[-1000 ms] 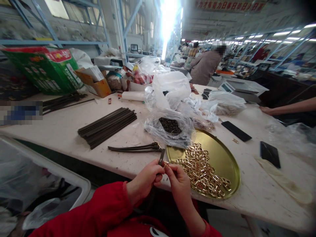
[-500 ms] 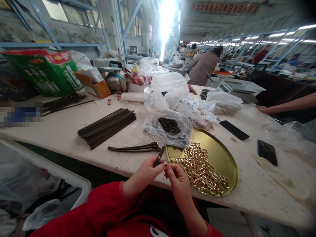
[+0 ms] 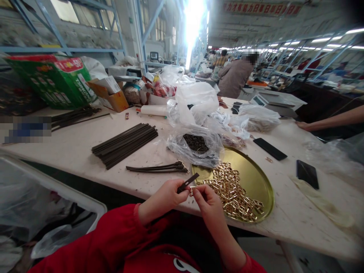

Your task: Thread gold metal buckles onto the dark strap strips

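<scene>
My left hand (image 3: 166,196) is closed around a flat dark-brown strap (image 3: 192,179) with a slot near its end; the strap's free end projects above my fingers, angled up to the right. My right hand (image 3: 209,199) pinches a small gold-coloured rectangular metal buckle (image 3: 191,191) between thumb and fingertips. The buckle sits between both hands, just below the strap's projecting end; at this size, whether it touches the strap cannot be determined. Directly beyond my right hand, a round gold-coloured tray (image 3: 263,176) carries a heap of matching gold-coloured metal buckles (image 3: 236,193). Beyond my left hand lie several thin dark straps (image 3: 155,167) and, farther off to the left, a bundle of flat dark-brown strips (image 3: 125,144).
</scene>
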The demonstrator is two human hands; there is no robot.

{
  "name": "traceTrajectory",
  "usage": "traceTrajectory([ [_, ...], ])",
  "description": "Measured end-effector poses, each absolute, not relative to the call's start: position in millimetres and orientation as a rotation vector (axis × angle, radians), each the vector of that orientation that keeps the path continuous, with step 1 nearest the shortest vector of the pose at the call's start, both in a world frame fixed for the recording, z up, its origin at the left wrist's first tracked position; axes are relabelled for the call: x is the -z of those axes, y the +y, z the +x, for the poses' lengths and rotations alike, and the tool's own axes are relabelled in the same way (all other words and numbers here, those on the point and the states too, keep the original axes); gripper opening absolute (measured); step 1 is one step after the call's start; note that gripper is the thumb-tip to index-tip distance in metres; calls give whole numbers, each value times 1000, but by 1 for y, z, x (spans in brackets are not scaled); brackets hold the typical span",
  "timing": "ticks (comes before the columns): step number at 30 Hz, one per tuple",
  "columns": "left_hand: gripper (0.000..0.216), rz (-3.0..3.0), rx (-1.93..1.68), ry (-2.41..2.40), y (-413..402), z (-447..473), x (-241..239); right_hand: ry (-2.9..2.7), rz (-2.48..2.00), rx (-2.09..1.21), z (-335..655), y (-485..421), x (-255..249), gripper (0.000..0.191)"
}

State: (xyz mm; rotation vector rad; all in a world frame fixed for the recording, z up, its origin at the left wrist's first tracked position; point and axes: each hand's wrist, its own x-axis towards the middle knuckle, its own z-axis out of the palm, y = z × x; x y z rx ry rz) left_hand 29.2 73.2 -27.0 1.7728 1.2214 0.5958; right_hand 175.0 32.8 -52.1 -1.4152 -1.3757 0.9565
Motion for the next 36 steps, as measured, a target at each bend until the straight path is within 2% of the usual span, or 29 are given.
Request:
traceTrajectory([
  [18, 14, 1942, -620, 1279, 70, 28, 30, -1492, -1447, -836, 170, 28, 52, 18],
  [29, 19, 1779, -553, 1238, 66, 28, 24, -1246, -1349, -1074, 168, 30, 51, 24],
  [36, 15, 1649, -616, 1188, 67, 24, 28, -935, -1183, -1409, 163, 30, 42, 21],
])
